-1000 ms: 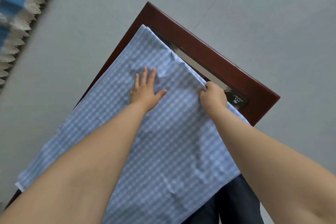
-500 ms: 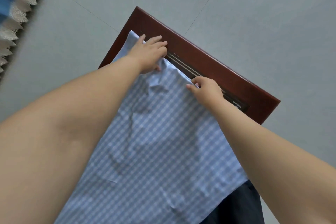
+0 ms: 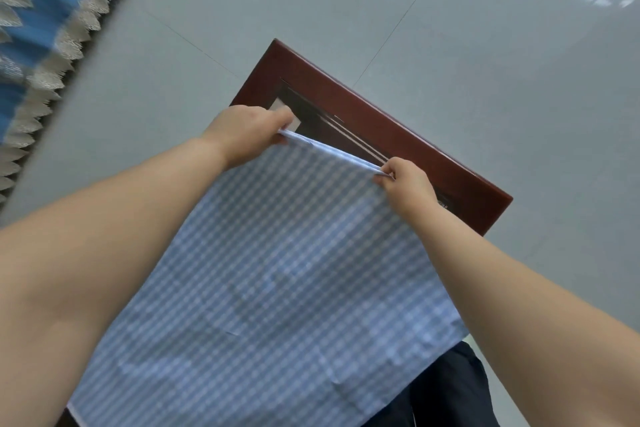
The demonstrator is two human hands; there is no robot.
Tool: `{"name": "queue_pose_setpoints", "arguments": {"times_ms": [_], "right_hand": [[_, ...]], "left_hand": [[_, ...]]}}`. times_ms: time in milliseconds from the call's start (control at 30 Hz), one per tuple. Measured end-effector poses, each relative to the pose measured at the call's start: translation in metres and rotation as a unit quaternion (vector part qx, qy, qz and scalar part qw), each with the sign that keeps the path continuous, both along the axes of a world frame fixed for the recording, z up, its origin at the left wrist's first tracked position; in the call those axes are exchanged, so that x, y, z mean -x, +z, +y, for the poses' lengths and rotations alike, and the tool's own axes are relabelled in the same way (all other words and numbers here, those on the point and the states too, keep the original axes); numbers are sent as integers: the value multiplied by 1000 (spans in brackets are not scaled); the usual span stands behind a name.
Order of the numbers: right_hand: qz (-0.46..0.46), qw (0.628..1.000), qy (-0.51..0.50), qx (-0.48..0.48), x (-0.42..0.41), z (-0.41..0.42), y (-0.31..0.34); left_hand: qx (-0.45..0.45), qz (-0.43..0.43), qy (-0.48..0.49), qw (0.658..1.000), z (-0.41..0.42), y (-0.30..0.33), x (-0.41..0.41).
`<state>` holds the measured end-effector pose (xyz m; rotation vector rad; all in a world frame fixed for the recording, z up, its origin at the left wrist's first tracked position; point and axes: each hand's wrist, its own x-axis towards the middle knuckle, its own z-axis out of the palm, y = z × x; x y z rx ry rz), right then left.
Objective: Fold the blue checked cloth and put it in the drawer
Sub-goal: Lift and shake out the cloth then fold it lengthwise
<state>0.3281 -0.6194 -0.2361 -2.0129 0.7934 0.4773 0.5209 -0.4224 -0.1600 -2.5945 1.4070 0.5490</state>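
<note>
Fingers of the left hand [image 3: 247,133] pinch one far corner of a light blue and white checked cloth [image 3: 277,270], and the right hand [image 3: 407,184] pinches the other far corner, so each grip is closed tight on the fabric's far edge. That edge is lifted and stretched fairly taut between the two hands. The rest of the cloth slopes down toward the viewer, covering most of a dark reddish-brown wooden table [image 3: 363,114], whose far rim and a dark inner panel show beyond the hands. Dark trousers [image 3: 446,388] show under the cloth's near right corner. Pale grey floor tiles [image 3: 485,62] surround the table, and a blue fabric with a cream fringed border [image 3: 52,10] lies at upper left.
</note>
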Motion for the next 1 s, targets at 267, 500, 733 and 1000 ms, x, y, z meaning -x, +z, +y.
{"name": "queue_pose_setpoints", "arguments": {"times_ms": [267, 500, 733, 1000], "right_hand": [[-45, 999, 19, 3, 40, 4, 62], [-88, 993, 80, 23, 91, 5, 150], [-244, 944, 221, -31, 118, 19, 273], [-313, 941, 106, -70, 132, 16, 383]], "left_hand": [[-52, -36, -178, 982, 34, 85, 51], [-54, -90, -88, 991, 40, 190, 104], [96, -144, -126, 977, 5, 322, 172], [42, -37, 232, 971, -17, 433, 234]]}}
